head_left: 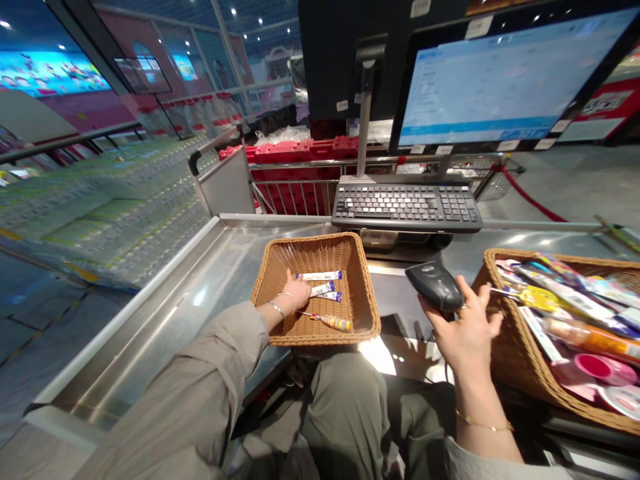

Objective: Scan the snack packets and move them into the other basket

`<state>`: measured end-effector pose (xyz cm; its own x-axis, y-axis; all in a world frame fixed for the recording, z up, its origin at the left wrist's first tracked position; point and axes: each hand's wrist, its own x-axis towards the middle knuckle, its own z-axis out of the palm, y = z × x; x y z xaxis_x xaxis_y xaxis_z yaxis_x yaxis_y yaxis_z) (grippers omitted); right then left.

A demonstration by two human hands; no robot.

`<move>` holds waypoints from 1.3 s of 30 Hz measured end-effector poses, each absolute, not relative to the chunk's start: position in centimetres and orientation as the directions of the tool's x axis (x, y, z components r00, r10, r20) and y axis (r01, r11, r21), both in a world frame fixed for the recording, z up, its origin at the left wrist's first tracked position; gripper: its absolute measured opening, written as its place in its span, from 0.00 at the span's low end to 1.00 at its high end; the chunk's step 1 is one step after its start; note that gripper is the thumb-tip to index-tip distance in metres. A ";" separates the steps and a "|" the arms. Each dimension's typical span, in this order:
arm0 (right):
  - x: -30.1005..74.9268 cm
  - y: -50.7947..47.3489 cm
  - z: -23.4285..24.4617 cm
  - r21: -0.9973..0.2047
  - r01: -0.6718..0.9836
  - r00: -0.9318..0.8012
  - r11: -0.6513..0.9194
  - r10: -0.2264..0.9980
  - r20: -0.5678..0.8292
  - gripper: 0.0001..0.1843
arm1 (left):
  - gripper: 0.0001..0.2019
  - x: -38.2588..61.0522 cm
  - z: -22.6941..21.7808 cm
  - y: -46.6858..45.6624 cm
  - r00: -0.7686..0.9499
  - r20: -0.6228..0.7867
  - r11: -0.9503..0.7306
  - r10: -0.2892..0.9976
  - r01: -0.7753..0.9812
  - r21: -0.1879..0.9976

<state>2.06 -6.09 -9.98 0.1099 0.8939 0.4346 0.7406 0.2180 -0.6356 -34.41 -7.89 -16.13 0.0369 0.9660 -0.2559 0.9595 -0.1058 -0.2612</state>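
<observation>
My left hand (296, 293) reaches into a brown wicker basket (374, 303) in the middle of the counter. Its fingers are closed around one end of a slim white-and-blue stick packet (323, 289). Two similar packets lie beside it, one of them (323, 275) just above. Nearer the basket's front rests a striped yellow candy stick (335, 323). My right hand (467, 330) holds a black barcode scanner (434, 285) between thumb and forefinger, its other fingers spread. The scanner is over the counter between the two baskets.
A second wicker basket (530, 360) at the right is full of packaged goods, with a yellow lollipop-like item (539, 299) at its left side. Behind the counter (235, 243) are a keyboard (407, 205) and a monitor (500, 87). Stacked bottles (115, 200) stand on the left.
</observation>
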 end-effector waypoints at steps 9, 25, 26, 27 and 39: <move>2.2 -6.2 -9.8 -0.661 0.722 0.118 0.206 0.904 0.411 0.23 | 0.10 -34.0 -15.2 -7.6 0.037 -0.240 -0.098 0.970 0.965 -0.244; 2.3 -6.4 -10.0 -0.656 0.716 0.108 0.237 0.891 0.440 0.25 | 0.18 -33.0 -8.4 -7.7 0.104 0.134 -0.076 0.986 0.977 -0.198; 2.3 -6.4 -10.0 -0.659 0.713 0.108 0.239 0.891 0.441 0.25 | 0.18 -32.9 -8.1 -7.8 0.120 0.179 -0.083 0.977 0.977 -0.198; 2.3 -6.5 -9.9 -0.659 0.712 0.108 0.241 0.890 0.442 0.25 | 0.17 -32.7 -7.8 -7.9 0.134 0.225 -0.090 0.965 0.976 -0.197; 2.6 -7.1 -9.5 -0.647 0.712 0.111 0.272 0.866 0.487 0.23 | 0.14 -28.1 -5.0 -7.0 0.229 0.622 -0.184 0.749 0.973 -0.137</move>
<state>2.57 -7.13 -9.48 0.1112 0.8662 0.4872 0.7124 0.2723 -0.6468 -28.11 -6.99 -4.96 0.2290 0.7489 0.6219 0.9734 -0.1839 -0.1369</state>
